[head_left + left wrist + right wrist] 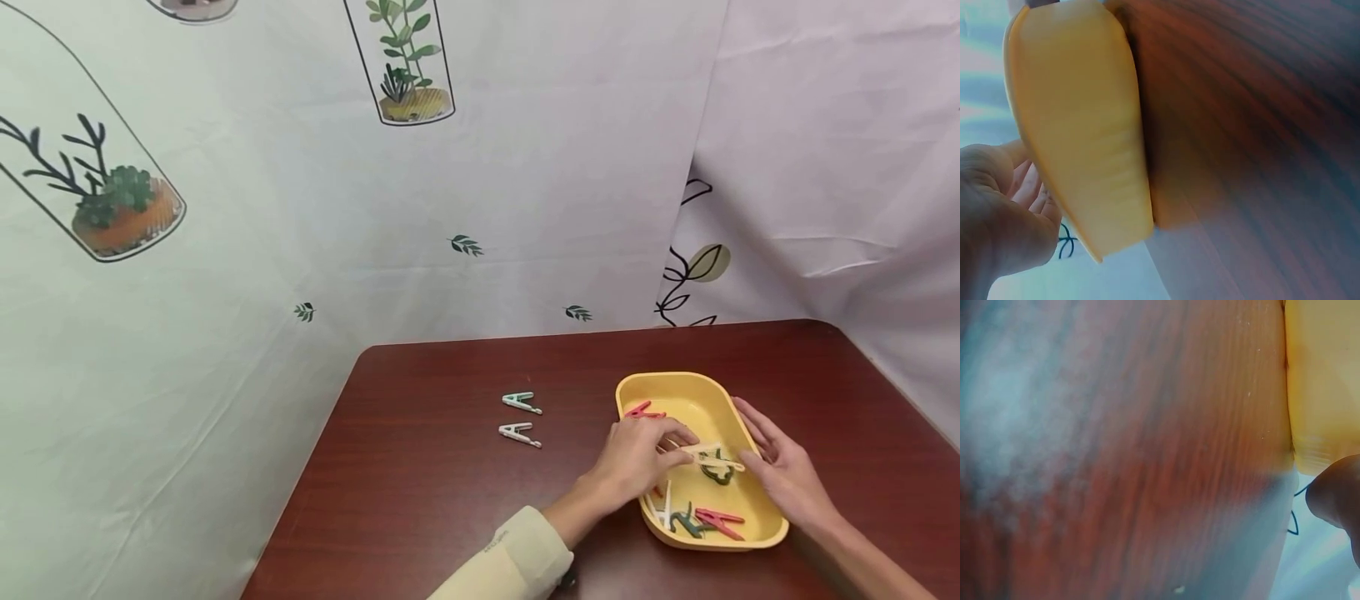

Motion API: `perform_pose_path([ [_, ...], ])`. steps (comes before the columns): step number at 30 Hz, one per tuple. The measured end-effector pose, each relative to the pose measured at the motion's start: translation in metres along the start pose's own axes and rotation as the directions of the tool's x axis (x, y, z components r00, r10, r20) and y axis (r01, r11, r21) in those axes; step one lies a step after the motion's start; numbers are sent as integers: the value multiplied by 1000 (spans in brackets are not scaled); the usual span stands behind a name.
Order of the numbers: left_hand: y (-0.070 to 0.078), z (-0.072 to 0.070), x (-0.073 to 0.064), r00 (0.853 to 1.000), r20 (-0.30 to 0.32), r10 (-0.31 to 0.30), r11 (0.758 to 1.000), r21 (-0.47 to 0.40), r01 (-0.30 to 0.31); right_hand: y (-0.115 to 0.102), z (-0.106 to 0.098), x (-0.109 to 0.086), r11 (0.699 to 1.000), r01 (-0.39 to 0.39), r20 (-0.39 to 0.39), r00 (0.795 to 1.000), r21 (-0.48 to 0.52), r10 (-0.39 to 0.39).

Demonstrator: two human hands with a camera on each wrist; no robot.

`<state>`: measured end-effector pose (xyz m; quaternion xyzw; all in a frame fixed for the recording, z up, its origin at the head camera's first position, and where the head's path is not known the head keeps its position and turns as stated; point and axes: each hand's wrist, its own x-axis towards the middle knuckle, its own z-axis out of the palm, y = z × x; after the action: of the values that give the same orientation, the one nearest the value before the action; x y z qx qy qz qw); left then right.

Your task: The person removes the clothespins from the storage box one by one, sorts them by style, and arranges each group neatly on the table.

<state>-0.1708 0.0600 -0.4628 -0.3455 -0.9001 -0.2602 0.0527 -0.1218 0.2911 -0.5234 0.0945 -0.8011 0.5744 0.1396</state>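
A yellow plastic tub (678, 385) stands on the table with several clothespins in it. My left hand (637, 454) reaches over its left rim and pinches a cream clothespin (708, 458) between thumb and fingers. Below that clothespin lies a dark green one (718, 475). My right hand (791, 479) rests against the tub's right side, fingers fairly straight along the outer wall and thumb at the rim. At the tub's near end are a pink clothespin (720, 521), a dark green clothespin (690, 522) and a white clothespin (665, 510). A red clothespin (643, 411) sits toward the far left.
On the dark red-brown table (427, 467), left of the tub, a mint green clothespin (521, 402) and a white clothespin (519, 433) lie one beyond the other. A pale curtain (525, 192) printed with plants hangs behind the table's far edge.
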Motion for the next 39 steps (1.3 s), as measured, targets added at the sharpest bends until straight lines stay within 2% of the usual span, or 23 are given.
perform_pose_path([
  [2,-4,-3,-1,999,-28,-25,998,-65,23,0,0,1,1000,-7,0,1000,9,7],
  [4,-7,-5,-2,997,-55,-62,985,-164,52,0,-1,1,1000,-14,1,1000,28,14],
  [9,-17,-13,-3,983,-110,-150,909,-406,93,0,-1,2,997,-9,6,1000,79,9],
  [14,-31,-23,-4,967,-153,-204,840,-535,92,0,-1,1,996,-5,9,1000,88,4],
  [19,-45,-35,-10,950,-200,-241,790,-608,72,0,-1,1,997,-18,10,1000,78,17],
  [22,-54,-43,-14,942,-208,-264,764,-641,73,1,-1,1,997,-19,8,1000,68,18],
  [30,-78,-61,-28,911,-196,-362,670,-734,108,1,-1,1,997,-16,7,1000,70,15],
  [33,-87,-66,-33,899,-190,-394,648,-752,125,1,-2,1,996,-19,11,1000,86,18],
  [39,-105,-74,-47,872,-152,-465,570,-806,163,2,-2,1,995,-29,17,999,93,27],
])
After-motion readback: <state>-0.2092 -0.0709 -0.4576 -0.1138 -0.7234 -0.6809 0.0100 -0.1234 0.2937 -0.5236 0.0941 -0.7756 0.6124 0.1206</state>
